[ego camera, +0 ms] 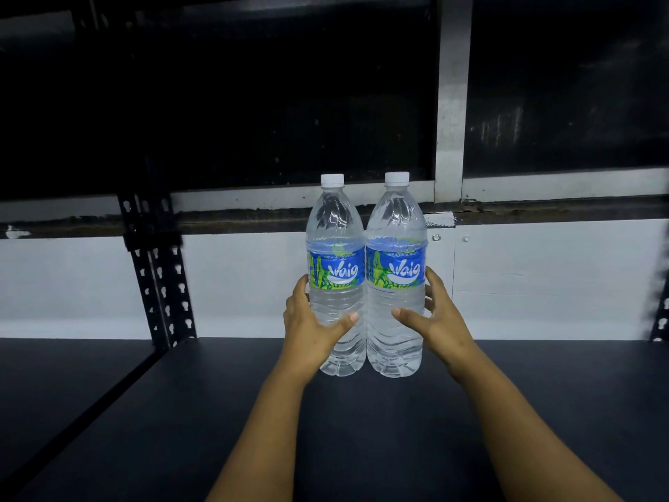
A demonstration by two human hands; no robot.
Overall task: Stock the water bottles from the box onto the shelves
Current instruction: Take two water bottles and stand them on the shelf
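Two water bottles (pixel 365 277) upright between both hands.

Two clear, colourless water bottles stand on a matte black shelf (pixel 362 429); the left bottle (pixel 336 284) and the right bottle (pixel 396 284) each have a white cap and a bright blue label with white lettering and a green and yellow leaf pattern. Behind the bottles runs a white wall panel (pixel 543 280). To their left rises a black upright (pixel 159 280) patterned with rows of keyhole-shaped holes.
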